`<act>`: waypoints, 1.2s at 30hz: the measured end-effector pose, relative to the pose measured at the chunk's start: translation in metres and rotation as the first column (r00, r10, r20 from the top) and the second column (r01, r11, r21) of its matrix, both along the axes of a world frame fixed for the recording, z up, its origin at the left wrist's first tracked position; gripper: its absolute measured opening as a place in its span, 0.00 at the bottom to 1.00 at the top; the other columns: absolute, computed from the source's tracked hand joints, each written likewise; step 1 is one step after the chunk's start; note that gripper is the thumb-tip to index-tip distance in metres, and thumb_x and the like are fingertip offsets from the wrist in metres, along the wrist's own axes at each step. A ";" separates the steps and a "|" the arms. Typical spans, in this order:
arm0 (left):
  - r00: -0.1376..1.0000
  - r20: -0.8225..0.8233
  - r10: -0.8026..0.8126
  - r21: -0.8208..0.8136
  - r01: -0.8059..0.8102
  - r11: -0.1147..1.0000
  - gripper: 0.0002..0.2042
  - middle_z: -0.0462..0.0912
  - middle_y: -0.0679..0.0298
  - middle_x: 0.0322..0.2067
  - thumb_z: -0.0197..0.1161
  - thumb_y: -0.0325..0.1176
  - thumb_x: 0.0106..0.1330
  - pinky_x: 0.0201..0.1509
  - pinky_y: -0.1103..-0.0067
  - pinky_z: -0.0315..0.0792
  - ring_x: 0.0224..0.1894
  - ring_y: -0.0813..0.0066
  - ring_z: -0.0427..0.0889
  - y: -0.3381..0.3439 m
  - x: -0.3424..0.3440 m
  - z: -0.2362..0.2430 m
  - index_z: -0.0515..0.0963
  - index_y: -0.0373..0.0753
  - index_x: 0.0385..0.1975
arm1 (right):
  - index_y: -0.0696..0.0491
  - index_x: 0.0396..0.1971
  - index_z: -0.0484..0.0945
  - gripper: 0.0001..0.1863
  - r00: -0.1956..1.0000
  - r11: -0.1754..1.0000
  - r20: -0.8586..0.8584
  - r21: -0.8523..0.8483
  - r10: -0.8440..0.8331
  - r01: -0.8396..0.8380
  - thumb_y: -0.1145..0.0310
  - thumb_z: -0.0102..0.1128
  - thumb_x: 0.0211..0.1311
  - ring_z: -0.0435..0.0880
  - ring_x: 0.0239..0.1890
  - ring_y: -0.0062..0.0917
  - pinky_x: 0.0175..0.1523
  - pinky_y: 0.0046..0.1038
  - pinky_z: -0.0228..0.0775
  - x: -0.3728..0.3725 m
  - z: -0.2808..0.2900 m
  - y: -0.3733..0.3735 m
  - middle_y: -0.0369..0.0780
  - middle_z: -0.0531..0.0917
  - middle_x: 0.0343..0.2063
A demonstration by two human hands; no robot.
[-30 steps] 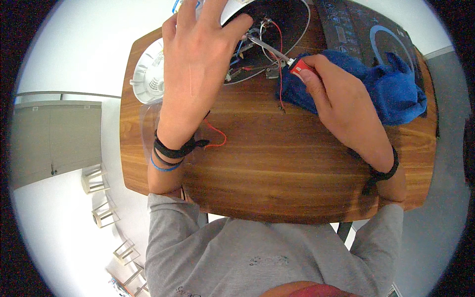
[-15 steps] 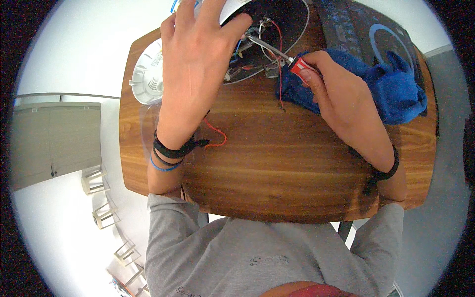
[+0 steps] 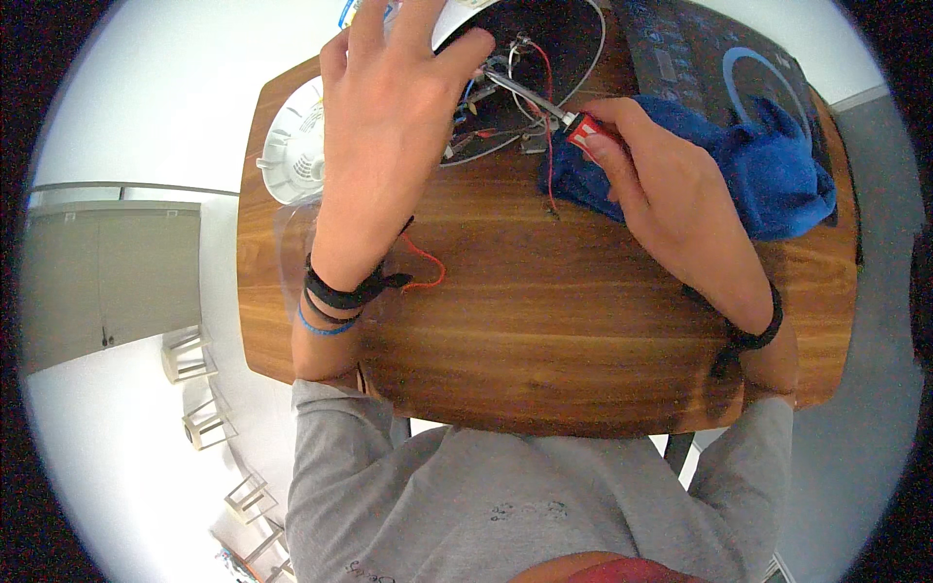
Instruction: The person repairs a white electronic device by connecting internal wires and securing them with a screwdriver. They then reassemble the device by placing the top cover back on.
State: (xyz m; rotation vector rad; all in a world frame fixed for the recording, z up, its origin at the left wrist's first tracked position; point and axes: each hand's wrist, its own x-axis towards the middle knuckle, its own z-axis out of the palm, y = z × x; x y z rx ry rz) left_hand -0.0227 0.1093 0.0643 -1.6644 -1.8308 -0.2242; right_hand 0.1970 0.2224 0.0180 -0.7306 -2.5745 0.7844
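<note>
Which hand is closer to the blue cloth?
Right. The right hand, gripping a red-handled tool, overlaps the blue cloth in view, though contact is unclear; the left hand is farther off, to the cloth's left, at the open housing.

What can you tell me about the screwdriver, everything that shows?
The screwdriver has a slim, silvery, metal-looking shaft and a red handle with black and pale patches. The right hand grips the handle, hiding its rear end. It slants forward and left, the shaft over a dark, round-edged part, its tip among wires near the left hand. What the tip touches is unclear.
</note>
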 end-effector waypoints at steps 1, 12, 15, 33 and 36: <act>1.000 0.002 -0.023 0.026 0.023 0.999 0.05 0.74 0.59 0.78 0.72 0.28 0.67 0.72 0.52 0.73 0.77 0.41 0.72 0.001 -0.002 -0.002 0.91 0.42 0.39 | 0.55 0.61 0.78 0.18 1.000 1.000 -0.018 0.014 0.008 -0.007 0.64 0.68 0.81 0.92 0.40 0.46 0.45 0.38 0.85 0.000 0.000 0.000 0.50 0.89 0.40; 0.998 0.007 -0.063 0.093 0.062 0.994 0.05 0.74 0.59 0.78 0.73 0.29 0.66 0.72 0.50 0.73 0.78 0.41 0.71 0.002 -0.008 -0.010 0.91 0.42 0.39 | 0.51 0.59 0.76 0.17 0.970 0.992 -0.230 0.110 0.081 -0.057 0.59 0.66 0.82 0.92 0.46 0.54 0.47 0.51 0.86 -0.003 -0.006 0.002 0.50 0.91 0.41; 0.999 0.030 -0.043 0.031 0.042 0.999 0.05 0.74 0.59 0.78 0.73 0.29 0.67 0.73 0.50 0.72 0.78 0.41 0.71 -0.001 -0.001 -0.002 0.91 0.42 0.39 | 0.50 0.60 0.76 0.15 0.992 0.999 -0.123 -0.037 0.016 -0.021 0.59 0.62 0.85 0.92 0.44 0.55 0.44 0.52 0.86 -0.003 -0.005 -0.003 0.52 0.91 0.40; 0.994 0.063 -0.094 0.038 0.091 0.995 0.10 0.70 0.54 0.79 0.78 0.29 0.64 0.70 0.47 0.72 0.77 0.38 0.71 -0.002 -0.002 -0.004 0.86 0.40 0.43 | 0.56 0.53 0.81 0.18 0.777 0.785 0.395 0.187 0.490 -0.590 0.61 0.71 0.73 0.92 0.41 0.49 0.45 0.47 0.85 0.011 -0.018 -0.001 0.48 0.89 0.36; 0.995 0.063 -0.076 0.014 0.075 0.997 0.11 0.69 0.53 0.79 0.78 0.30 0.64 0.70 0.47 0.72 0.77 0.37 0.71 -0.005 -0.001 -0.001 0.85 0.40 0.43 | 0.58 0.55 0.81 0.20 0.708 0.751 0.491 0.150 0.508 -0.643 0.60 0.71 0.73 0.93 0.42 0.47 0.45 0.45 0.86 0.011 -0.019 -0.005 0.47 0.90 0.38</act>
